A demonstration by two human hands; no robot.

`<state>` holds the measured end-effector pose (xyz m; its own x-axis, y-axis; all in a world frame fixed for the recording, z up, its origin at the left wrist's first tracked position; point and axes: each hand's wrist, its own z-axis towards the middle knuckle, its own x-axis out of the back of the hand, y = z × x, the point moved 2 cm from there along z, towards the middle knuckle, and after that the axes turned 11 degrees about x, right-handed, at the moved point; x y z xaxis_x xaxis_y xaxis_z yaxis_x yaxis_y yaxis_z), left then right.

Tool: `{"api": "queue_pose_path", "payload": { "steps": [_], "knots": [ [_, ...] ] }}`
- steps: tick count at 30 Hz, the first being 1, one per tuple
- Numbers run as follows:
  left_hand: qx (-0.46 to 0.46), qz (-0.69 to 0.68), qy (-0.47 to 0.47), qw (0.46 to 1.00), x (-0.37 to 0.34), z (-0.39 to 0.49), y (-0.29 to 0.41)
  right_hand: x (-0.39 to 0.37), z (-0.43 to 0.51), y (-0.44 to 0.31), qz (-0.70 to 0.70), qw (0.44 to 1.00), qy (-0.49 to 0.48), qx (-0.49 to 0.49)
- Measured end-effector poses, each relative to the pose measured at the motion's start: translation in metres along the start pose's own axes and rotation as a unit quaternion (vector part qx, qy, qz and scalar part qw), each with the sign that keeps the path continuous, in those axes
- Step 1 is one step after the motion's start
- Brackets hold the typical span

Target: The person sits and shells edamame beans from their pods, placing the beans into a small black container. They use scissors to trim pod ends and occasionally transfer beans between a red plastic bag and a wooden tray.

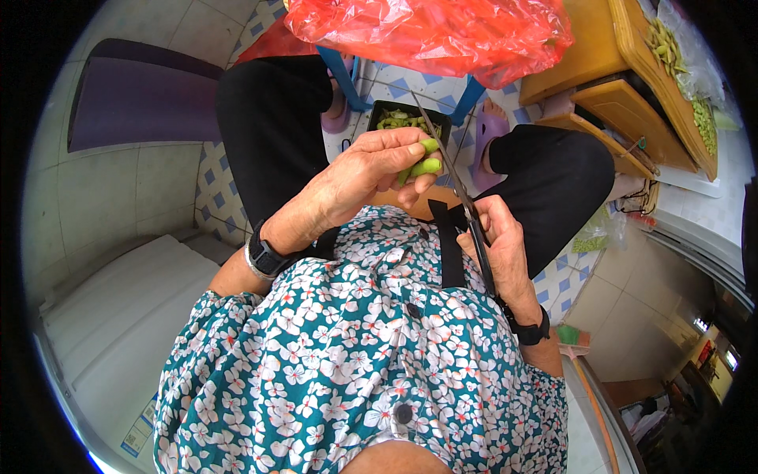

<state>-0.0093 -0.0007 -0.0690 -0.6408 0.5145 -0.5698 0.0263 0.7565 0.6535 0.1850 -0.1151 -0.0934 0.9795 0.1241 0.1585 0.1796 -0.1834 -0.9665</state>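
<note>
Between the thumb and fingers of my left hand (379,163) are green bean pods (425,167), likely edamame, held above my lap. My right hand (497,243) grips a pair of black-handled scissors (457,181). Their long dark blades point up and away from me, passing just right of the pods, and look nearly closed. Whether a blade touches a pod I cannot tell. Beyond my left hand, a black tray (441,118) on the floor contains several more green pods (398,120), partly hidden by the hand.
A red plastic bag (432,35) lies over a blue-legged stool (343,80) ahead. At right stands a wooden cabinet (645,118) with pods (664,48) and shelled beans (703,127) on top. A purple panel (142,101) is at left. Behind on the right leans a broom (583,373).
</note>
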Motion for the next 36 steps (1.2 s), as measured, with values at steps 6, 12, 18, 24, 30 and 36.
{"api": "queue_pose_path", "payload": {
  "steps": [6,12,18,24,30,36],
  "knots": [
    [-0.046,-0.032,0.038,0.998,0.003,0.003,-0.004,-0.005,0.000,0.011,0.157,0.987,0.029,0.034],
    [-0.029,-0.055,-0.017,0.998,0.007,0.003,-0.002,-0.003,-0.002,0.016,0.207,0.978,0.031,-0.009],
    [-0.025,-0.131,-0.024,0.991,0.009,0.007,-0.001,-0.006,-0.001,0.017,0.157,0.985,0.045,0.055],
    [-0.064,-0.179,-0.011,0.982,0.018,0.010,0.000,-0.005,-0.002,0.018,0.147,0.987,0.044,0.045],
    [-0.096,-0.275,-0.015,0.956,0.021,0.015,0.002,-0.003,-0.005,0.013,0.106,0.994,0.012,0.015],
    [-0.105,-0.290,-0.078,0.948,0.009,0.017,0.005,-0.012,0.001,0.000,0.190,0.981,-0.037,0.029]
  ]
}}
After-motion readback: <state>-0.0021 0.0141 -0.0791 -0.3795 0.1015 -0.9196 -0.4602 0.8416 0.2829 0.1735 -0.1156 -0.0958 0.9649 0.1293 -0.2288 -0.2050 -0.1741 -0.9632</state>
